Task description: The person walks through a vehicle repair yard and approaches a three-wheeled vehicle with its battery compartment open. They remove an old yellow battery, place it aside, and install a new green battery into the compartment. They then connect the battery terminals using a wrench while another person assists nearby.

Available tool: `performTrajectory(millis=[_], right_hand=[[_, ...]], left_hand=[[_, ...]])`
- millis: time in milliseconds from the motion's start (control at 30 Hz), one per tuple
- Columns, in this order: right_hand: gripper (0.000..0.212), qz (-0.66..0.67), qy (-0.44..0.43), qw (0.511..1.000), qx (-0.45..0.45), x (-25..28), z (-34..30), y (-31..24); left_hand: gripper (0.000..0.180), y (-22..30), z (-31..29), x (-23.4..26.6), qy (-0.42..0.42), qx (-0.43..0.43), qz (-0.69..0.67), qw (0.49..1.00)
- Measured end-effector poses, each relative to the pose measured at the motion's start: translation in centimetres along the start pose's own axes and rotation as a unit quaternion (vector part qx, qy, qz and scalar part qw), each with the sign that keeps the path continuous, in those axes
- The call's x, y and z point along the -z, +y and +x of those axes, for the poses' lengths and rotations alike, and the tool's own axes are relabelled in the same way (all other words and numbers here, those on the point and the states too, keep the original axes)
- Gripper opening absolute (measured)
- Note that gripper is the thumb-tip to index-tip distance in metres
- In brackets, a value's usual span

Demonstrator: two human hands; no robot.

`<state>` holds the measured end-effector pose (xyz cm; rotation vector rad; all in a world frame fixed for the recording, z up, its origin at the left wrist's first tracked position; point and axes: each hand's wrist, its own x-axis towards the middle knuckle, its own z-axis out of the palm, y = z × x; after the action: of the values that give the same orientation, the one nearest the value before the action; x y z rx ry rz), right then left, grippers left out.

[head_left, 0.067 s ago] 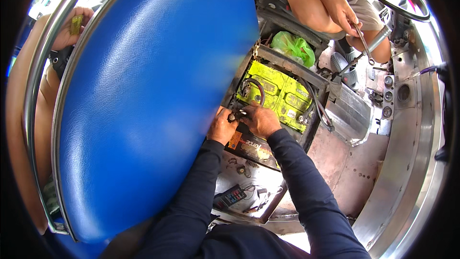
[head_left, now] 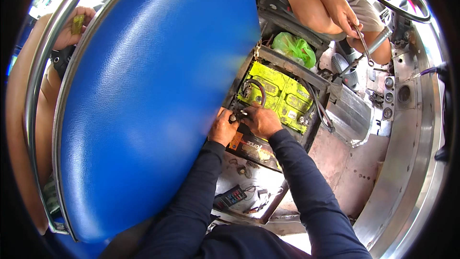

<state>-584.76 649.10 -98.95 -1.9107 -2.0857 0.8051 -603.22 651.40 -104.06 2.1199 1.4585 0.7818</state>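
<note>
Black battery (head_left: 253, 148), partly beneath left hand (head_left: 223, 127), right hand (head_left: 263, 121), grips curled, contents unclear.

And there's 2 batts (head_left: 282, 93) mid-frame, 3 small gauges (head_left: 388, 97) rt side, 1 strg wheel (head_left: 407, 18) upr rt, 1 wrench (head_left: 365, 45) also upr rt, 1 grn bag (head_left: 293, 48) upr ctr, 1 tester (head_left: 235, 196) lwr ctr!

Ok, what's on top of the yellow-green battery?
A dark cable loops over its left end; other cables run along its right end. The right hand hides part of its near edge.
</note>
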Motion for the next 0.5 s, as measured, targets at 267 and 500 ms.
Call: performTrajectory(millis=[267,500], right_hand=[[0.035,0.327,0.152,0.927,-0.100,6.5,1.1,-1.5],[0.034,0.283,0.101,0.951,-0.069,9.4,0.6,-1.9]], left_hand=[[0.052,1.8,0.3,-0.1,-0.003,0.041,-0.064,0.997],[0.061,1.2,0.0,-0.6,-0.006,0.036,-0.006,0.999]])
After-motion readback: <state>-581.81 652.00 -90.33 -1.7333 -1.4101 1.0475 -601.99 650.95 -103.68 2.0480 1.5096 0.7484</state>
